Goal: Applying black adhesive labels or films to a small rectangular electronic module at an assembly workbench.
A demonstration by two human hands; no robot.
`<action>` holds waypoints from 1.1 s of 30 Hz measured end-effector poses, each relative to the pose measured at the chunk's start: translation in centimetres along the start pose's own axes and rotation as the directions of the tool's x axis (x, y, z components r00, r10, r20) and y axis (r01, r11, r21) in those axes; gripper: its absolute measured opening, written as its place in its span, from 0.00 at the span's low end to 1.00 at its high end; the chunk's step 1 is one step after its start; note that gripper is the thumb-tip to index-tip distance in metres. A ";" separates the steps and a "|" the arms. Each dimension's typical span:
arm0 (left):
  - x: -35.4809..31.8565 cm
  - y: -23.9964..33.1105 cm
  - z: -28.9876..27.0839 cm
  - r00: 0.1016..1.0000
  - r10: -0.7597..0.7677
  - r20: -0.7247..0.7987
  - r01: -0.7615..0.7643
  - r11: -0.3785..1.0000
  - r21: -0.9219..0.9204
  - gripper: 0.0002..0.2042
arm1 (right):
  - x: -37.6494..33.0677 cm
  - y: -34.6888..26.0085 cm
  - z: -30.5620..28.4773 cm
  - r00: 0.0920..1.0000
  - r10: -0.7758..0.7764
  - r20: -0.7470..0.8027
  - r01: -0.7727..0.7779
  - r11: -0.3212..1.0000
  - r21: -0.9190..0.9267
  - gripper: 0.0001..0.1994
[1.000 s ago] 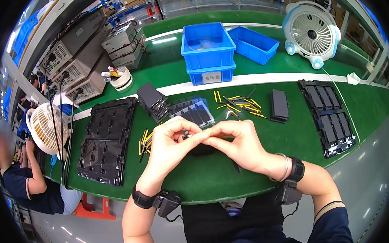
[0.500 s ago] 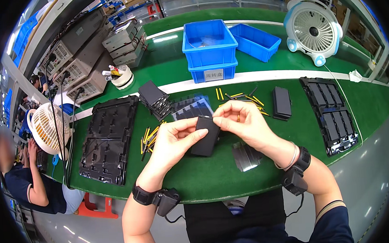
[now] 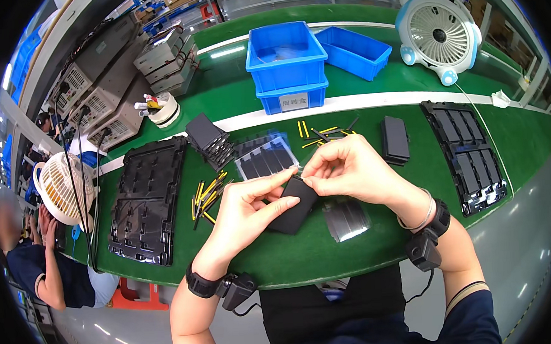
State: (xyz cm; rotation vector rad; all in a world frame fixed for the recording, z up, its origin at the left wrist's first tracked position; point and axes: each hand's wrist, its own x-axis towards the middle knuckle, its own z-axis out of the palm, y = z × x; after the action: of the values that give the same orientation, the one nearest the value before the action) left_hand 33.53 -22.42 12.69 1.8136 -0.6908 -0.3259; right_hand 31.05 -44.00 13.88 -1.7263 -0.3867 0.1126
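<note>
A flat black rectangular block (image 3: 295,209), like a battery pack, is tilted above the green table. My left hand (image 3: 247,204) is closed on it, thumb on its face and fingers at its far edge. At the block's upper end, my right hand (image 3: 349,171) is pinched, its fingertips meeting the left index finger; what lies between them is too small to make out. Below the right hand lie thin dark, shiny strips (image 3: 346,220). Yellow-and-black strips (image 3: 208,195) lie left of my left hand, and more strips (image 3: 323,134) lie beyond the hands.
Clear plastic trays with dark pieces (image 3: 265,157) and stacked black blocks (image 3: 208,138) lie beyond. Another stack (image 3: 395,139) stands right. Black trays flank the work, left (image 3: 146,203) and right (image 3: 465,156). Blue bins (image 3: 289,71) and a fan (image 3: 440,35) stand behind. A person (image 3: 50,271) sits left.
The black block has turned and dropped slightly nearer to me, its lower end swinging left. Both hands stay closed at its upper end. The whole view has shifted a little.
</note>
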 end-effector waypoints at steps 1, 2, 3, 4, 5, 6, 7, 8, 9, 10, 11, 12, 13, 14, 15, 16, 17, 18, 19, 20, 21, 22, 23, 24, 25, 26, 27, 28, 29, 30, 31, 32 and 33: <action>0.0 0.2 0.0 1.000 -0.001 0.005 0.001 1.000 0.011 0.21 | -0.1 -0.1 0.0 1.000 0.024 -0.001 -0.024 1.000 0.004 0.05; 0.0 0.1 0.1 1.000 0.001 0.007 -0.001 1.000 0.012 0.21 | 0.0 0.1 0.0 1.000 0.023 -0.004 -0.023 1.000 0.003 0.05; -0.1 0.0 0.3 1.000 -0.026 -0.017 0.025 0.997 -0.077 0.19 | 0.1 0.6 0.0 1.000 0.022 -0.004 -0.022 0.998 0.053 0.04; -0.1 0.0 0.3 0.998 -0.057 -0.040 0.049 0.985 -0.167 0.17 | 0.3 0.8 0.0 1.000 0.021 -0.003 -0.021 0.994 0.104 0.04; -0.1 0.0 0.4 0.998 -0.056 -0.041 0.048 0.985 -0.166 0.17 | 0.2 0.7 0.1 1.000 0.020 -0.002 -0.020 0.994 0.104 0.04; 0.0 0.0 0.4 0.996 -0.036 -0.085 0.023 0.989 -0.144 0.14 | 0.1 0.4 0.5 0.999 0.035 -0.008 -0.034 0.993 0.117 0.05; 0.0 0.1 0.3 0.991 -0.017 -0.131 0.001 0.993 -0.120 0.11 | -0.1 0.2 0.9 0.999 0.050 -0.010 -0.048 0.990 0.132 0.06; -0.1 0.5 0.0 0.991 0.012 -0.132 -0.022 0.997 -0.071 0.07 | -0.2 0.1 1.3 0.999 0.030 -0.017 -0.028 0.996 0.080 0.07; -0.1 0.6 -0.2 0.991 0.009 -0.136 -0.019 0.997 -0.070 0.07 | -0.2 0.0 1.6 0.999 0.029 -0.012 -0.028 0.996 0.081 0.07; -0.1 0.6 -0.3 0.990 -0.003 -0.143 -0.010 0.995 -0.096 0.07 | -0.1 0.0 1.8 0.998 -0.007 -0.058 0.009 0.999 0.034 0.08; -0.1 0.6 -0.4 0.989 -0.016 -0.149 -0.002 0.993 -0.122 0.07 | -0.1 -0.1 2.0 0.994 -0.046 -0.103 0.045 0.999 -0.014 0.09; -0.2 0.5 -0.3 0.986 0.002 -0.169 -0.026 0.990 -0.141 0.06 | -0.2 -0.4 2.1 0.996 -0.007 -0.087 0.005 1.000 -0.013 0.09; -0.2 0.4 -0.3 0.985 0.001 -0.171 -0.025 0.990 -0.140 0.06 | -0.3 -0.2 2.1 0.996 -0.007 -0.085 0.006 1.000 -0.012 0.09; -0.2 0.3 -0.4 0.985 0.000 -0.170 -0.026 0.989 -0.146 0.06 | -0.3 0.2 2.2 0.997 -0.007 -0.082 0.009 1.000 0.023 0.09; -0.2 0.2 -0.5 0.986 0.000 -0.168 -0.026 0.988 -0.153 0.06 | -0.2 0.4 2.2 0.997 -0.007 -0.080 0.012 0.998 0.058 0.09; -0.2 0.2 -0.5 0.986 0.001 -0.167 -0.027 0.988 -0.152 0.06 | -0.1 0.3 2.2 0.996 -0.017 -0.083 0.018 1.000 0.015 0.09; -0.2 0.1 -0.6 0.988 -0.017 -0.155 -0.013 0.982 -0.190 0.07 | -0.1 0.3 2.2 0.996 -0.018 -0.086 0.019 1.000 0.015 0.09; -0.2 0.2 -0.6 0.989 -0.035 -0.141 0.002 0.974 -0.226 0.08 | -0.1 0.5 2.2 0.995 -0.029 -0.093 0.031 0.999 0.024 0.09; -0.1 0.3 -0.6 0.990 -0.032 -0.139 0.000 0.975 -0.224 0.08 | 0.0 0.6 2.2 0.994 -0.041 -0.100 0.044 0.998 0.034 0.09; 0.0 0.6 -0.6 0.989 -0.050 -0.137 0.022 0.980 -0.197 0.09 | 0.1 0.7 1.9 0.994 -0.011 -0.107 0.016 0.999 0.043 0.09; 0.1 0.8 -0.6 0.989 -0.067 -0.135 0.044 0.985 -0.170 0.11 | 0.3 0.7 1.7 0.993 0.019 -0.116 -0.013 0.999 0.053 0.09; 0.1 0.5 -0.3 0.989 0.057 -0.133 -0.066 0.996 -0.064 0.14 | 0.3 0.8 1.4 0.990 0.028 -0.137 -0.016 0.996 0.088 0.08; 0.2 0.3 0.2 0.973 0.162 -0.161 -0.161 0.987 0.022 0.17 | 0.4 1.2 1.4 0.989 0.026 -0.145 -0.014 0.996 0.087 0.08; 0.3 0.4 0.3 0.972 0.178 -0.154 -0.165 0.982 0.097 0.19 | 0.6 1.8 1.4 0.989 0.034 -0.143 -0.015 0.991 0.132 0.09; 0.3 0.5 0.3 0.971 0.192 -0.146 -0.166 0.971 0.171 0.20 | 0.7 2.1 1.4 0.989 0.042 -0.139 -0.017 0.984 0.178 0.09; 0.4 0.4 0.2 0.971 0.194 -0.140 -0.169 0.971 0.172 0.20 | 0.7 2.0 1.4 0.989 0.042 -0.145 -0.015 0.984 0.179 0.09; 0.5 0.1 -0.1 0.976 0.184 -0.118 -0.160 0.969 0.190 0.21 | 0.6 1.8 1.4 0.990 0.043 -0.137 -0.023 0.989 0.146 0.08; 0.3 -0.1 -0.4 0.980 0.172 -0.102 -0.147 0.966 0.213 0.23 | 0.6 1.7 1.6 0.992 0.043 -0.122 -0.028 0.993 0.116 0.08; 0.3 -0.2 -0.6 0.980 0.171 -0.102 -0.146 0.965 0.218 0.23 | 0.6 1.6 1.7 0.993 0.042 -0.107 -0.033 0.996 0.085 0.08; 0.3 -0.3 -0.9 0.978 0.184 -0.094 -0.159 0.961 0.227 0.22 | 0.7 1.7 1.8 0.994 0.038 -0.105 -0.029 0.996 0.089 0.08; 0.4 -0.4 -1.0 0.977 0.197 -0.082 -0.174 0.957 0.233 0.22 | 0.8 1.9 1.8 0.995 0.043 -0.093 -0.025 0.982 0.187 0.09; 0.5 -0.5 -0.7 0.983 0.116 -0.142 -0.115 0.993 0.013 0.22 | 0.9 2.0 1.8 0.996 0.046 -0.079 -0.022 0.959 0.283 0.10; 0.6 -0.5 -0.3 0.983 0.023 -0.184 -0.062 0.976 -0.209 0.21 | 0.9 1.6 1.8 0.991 0.082 -0.101 -0.044 0.942 0.334 0.12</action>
State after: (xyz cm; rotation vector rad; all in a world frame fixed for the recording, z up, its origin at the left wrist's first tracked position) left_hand 34.31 -22.48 12.41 1.5976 -0.5454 -0.1961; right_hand 31.70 -42.22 12.09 -1.4045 -0.2132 0.1185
